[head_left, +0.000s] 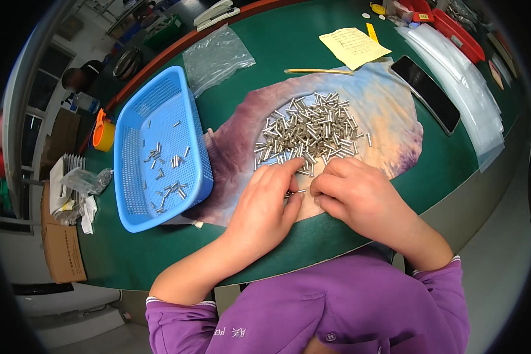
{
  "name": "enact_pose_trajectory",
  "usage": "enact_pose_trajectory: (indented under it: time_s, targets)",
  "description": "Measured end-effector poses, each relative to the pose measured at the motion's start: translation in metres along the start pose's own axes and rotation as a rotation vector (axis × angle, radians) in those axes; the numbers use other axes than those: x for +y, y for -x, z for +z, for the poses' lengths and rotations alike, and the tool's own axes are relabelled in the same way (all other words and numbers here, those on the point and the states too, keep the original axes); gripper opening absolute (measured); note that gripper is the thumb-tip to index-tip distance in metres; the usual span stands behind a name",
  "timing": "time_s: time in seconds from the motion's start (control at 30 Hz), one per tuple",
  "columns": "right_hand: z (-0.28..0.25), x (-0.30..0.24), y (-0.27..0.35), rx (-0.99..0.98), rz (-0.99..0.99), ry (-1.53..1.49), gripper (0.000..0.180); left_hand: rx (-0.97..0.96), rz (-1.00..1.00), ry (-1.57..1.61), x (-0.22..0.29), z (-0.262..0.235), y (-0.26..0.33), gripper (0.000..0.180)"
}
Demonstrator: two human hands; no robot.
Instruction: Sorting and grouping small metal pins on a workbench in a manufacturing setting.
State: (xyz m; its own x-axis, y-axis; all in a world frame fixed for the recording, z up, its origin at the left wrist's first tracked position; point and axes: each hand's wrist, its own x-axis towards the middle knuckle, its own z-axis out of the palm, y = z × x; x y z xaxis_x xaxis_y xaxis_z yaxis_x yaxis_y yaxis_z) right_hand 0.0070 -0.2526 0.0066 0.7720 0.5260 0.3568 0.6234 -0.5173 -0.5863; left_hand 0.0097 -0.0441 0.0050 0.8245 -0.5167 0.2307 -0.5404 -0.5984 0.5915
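A loose heap of small silvery rivet-like metal pins [312, 127] lies on a tie-dyed purple, blue and peach cloth [389, 112]. My left hand [259, 197] is at the near edge of the heap, thumb and fingers curled around a few of these pins, whose ends poke out by the thumb. Close beside it, my right hand [363, 192] is closed, its fingertips bunched toward the left hand; whatever they pinch is hidden. Left of the cloth stands a blue perforated plastic basket [202, 183] with scattered pins on its bottom.
A clear plastic bag [218, 56] lies beyond the basket. Toward the back right are a yellow handwritten note [354, 47], a dark phone [428, 94] and stacked clear plastic sleeves [460, 82]. A thin yellowish stick [318, 71] rests along the cloth's far edge. An orange tape roll [104, 133] stands far left.
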Motion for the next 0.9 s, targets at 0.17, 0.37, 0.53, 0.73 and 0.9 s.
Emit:
enact_pose_trajectory:
  time_s: [0.17, 0.37, 0.53, 0.73, 0.9]
  targets:
    - [0.007, 0.000, -0.001, 0.002, -0.016, -0.039, 0.016, -0.053, -0.173, 0.124, 0.010, -0.002, 0.005, 0.069]
    - [0.002, -0.007, -0.005, 0.001, 0.053, -0.031, 0.027, -0.072, -0.165, 0.144, 0.019, -0.014, 0.008, 0.080]
    - [0.006, -0.005, -0.007, -0.022, -0.037, -0.021, 0.018, -0.128, -0.222, 0.104, 0.012, -0.019, 0.010, 0.076]
    - [0.006, -0.002, -0.003, -0.036, 0.028, -0.059, 0.023, -0.092, -0.227, 0.101, 0.011, -0.014, 0.008, 0.072]
    - [0.006, -0.001, -0.003, -0.018, 0.023, -0.095, 0.022, -0.082, -0.181, 0.243, 0.003, -0.007, 0.004, 0.074]
